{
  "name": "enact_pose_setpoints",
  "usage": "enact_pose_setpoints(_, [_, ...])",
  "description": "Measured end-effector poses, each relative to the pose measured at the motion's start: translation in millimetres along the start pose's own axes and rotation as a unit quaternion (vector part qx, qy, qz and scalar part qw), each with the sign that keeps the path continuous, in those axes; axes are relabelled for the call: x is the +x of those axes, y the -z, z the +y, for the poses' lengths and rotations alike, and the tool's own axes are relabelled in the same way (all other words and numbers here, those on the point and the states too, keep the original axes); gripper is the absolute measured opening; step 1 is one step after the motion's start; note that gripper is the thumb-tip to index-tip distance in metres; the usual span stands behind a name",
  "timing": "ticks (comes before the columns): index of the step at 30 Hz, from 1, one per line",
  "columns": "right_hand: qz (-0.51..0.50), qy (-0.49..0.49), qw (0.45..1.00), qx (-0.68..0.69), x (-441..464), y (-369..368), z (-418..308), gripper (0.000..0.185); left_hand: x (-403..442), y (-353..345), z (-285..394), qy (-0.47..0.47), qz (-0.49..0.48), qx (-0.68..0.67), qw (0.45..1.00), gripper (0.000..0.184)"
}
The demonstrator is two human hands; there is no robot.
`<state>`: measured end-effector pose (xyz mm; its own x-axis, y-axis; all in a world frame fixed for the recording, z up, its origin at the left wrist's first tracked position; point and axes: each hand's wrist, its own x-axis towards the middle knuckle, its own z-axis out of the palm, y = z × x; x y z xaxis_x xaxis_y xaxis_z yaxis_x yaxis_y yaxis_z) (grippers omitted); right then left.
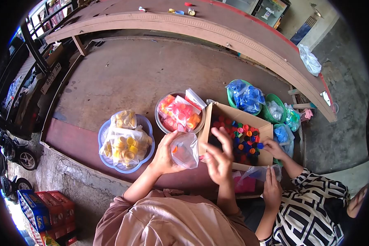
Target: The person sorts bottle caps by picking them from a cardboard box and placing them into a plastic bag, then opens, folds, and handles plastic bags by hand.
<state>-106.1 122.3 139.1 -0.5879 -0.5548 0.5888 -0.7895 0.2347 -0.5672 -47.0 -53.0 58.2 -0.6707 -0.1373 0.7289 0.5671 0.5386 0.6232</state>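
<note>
My left hand is closed on a clear plastic bag, with a small orange cap showing inside it. Just right of the bag, my right hand is raised with its fingers apart and nothing visible between them. It hovers by the near left corner of a cardboard box that holds many caps in red, blue, green, orange and black. Behind the bag stands a round bowl with bagged pink, red and orange caps. A blue tray to the left carries bags of yellow caps.
A co-worker in a patterned sleeve sits at the right, one hand at the box with a blue cap, the other on a clear bag. Green baskets with blue bags stand behind the box. A raised wooden ledge crosses the back.
</note>
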Motion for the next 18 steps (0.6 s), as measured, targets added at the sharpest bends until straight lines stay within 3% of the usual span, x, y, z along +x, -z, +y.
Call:
enact_pose_setpoints(5, [0.230,-0.145,0.962,0.018,-20,19,103,0.017,-10,2,-3,0.004,-0.003,-0.053,0.999,0.106])
enact_pose_setpoints(7, [0.247,-0.277,0.928,0.043,-39,32,161,0.018,-16,2,-4,0.023,-0.018,-0.057,0.998,0.107])
enact_pose_setpoints(10, [0.193,-0.298,0.929,-0.101,-61,42,227,0.015,-28,1,-2,0.075,-0.030,-0.073,0.994,0.107])
enact_pose_setpoints(12, [0.099,-0.321,0.930,-0.153,-67,42,254,0.015,-37,1,-3,0.097,-0.052,-0.073,0.991,0.108])
enact_pose_setpoints(13, [0.089,-0.291,0.936,-0.179,-67,37,261,0.013,-39,2,-3,0.109,-0.066,-0.072,0.989,0.110])
enact_pose_setpoints(16, [-0.050,-0.322,0.937,-0.126,-63,18,273,0.015,-46,0,-5,0.133,-0.083,-0.066,0.985,0.112])
enact_pose_setpoints(18, [-0.156,-0.361,0.903,-0.173,-51,0,266,0.014,-46,-1,-6,0.137,-0.089,-0.061,0.985,0.112])
